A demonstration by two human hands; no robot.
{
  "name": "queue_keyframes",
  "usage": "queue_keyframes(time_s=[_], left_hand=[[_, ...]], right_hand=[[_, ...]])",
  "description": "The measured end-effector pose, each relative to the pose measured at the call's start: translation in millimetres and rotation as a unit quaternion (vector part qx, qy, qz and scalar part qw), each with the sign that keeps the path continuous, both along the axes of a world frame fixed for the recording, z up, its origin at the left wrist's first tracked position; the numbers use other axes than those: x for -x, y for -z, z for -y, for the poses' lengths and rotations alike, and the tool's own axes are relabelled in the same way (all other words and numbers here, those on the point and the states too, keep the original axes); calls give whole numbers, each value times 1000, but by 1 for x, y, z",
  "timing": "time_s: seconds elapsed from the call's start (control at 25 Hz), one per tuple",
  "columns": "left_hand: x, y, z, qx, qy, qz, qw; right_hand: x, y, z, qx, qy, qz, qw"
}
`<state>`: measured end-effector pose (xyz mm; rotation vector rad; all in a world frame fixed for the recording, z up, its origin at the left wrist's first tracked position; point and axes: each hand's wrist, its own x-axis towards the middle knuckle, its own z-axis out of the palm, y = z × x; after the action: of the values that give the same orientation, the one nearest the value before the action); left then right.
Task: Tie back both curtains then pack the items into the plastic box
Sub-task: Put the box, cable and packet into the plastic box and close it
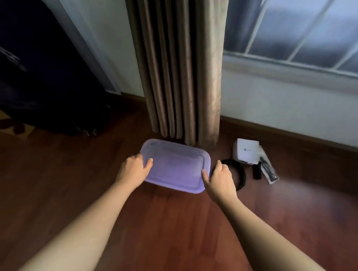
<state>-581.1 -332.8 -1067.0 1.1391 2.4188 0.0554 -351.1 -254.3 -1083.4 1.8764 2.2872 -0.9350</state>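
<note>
Plastic box (pixel 175 166): purple, translucent, rectangular, lid side up, low over the wooden floor (pixel 177 226). Can't tell if it rests on the boards or is just off them.

Left hand (pixel 132 169): grips the box's left short edge, thumb on top of the lid, fingers curled round the rim.
Right hand (pixel 220 178): grips the box's near-right corner, thumb on the lid, fingers wrapped over the edge. Both forearms bare.

Curtain (pixel 178 74): beige, bunched into tight vertical folds, hangs straight down directly behind the box, hem just past its far edge. No tie visible on the part in view.

Right of the box, all on the floor:
- black ring-shaped strap (pixel 241 173), just beside the right hand, partly hidden by it
- white carton (pixel 246 152), beyond the strap, near the skirting
- small black block (pixel 257 170), just right of the strap
- clear bag (pixel 269 170) with a dark item inside, touching the carton and beside the block

Far left of the box: dark suitcase (pixel 40 79) against the wall. Up and right of the box: window (pixel 302 29) with bars.
</note>
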Motion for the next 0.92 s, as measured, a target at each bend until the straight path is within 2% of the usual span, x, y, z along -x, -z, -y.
queue_keyframes(time_s=[0.12, 0.32, 0.44, 0.56, 0.76, 0.92], left_hand=[[17, 90, -17, 0, -5, -15, 1000], [45, 175, -47, -21, -85, -52, 995], [59, 208, -58, -39, -153, -22, 987], [68, 217, -55, -48, -199, 16, 979], [78, 185, -27, -28, -126, -27, 991], [28, 168, -22, -43, -10, 46, 998]], right_hand=[[9, 87, -12, 11, 20, 14, 1000], [22, 173, -30, -30, 60, -4, 998], [26, 202, -37, 3, 85, -17, 996], [25, 211, -37, -6, 80, -17, 997], [7, 197, -29, -21, 28, -41, 999], [-74, 178, -11, -7, 28, -38, 999]])
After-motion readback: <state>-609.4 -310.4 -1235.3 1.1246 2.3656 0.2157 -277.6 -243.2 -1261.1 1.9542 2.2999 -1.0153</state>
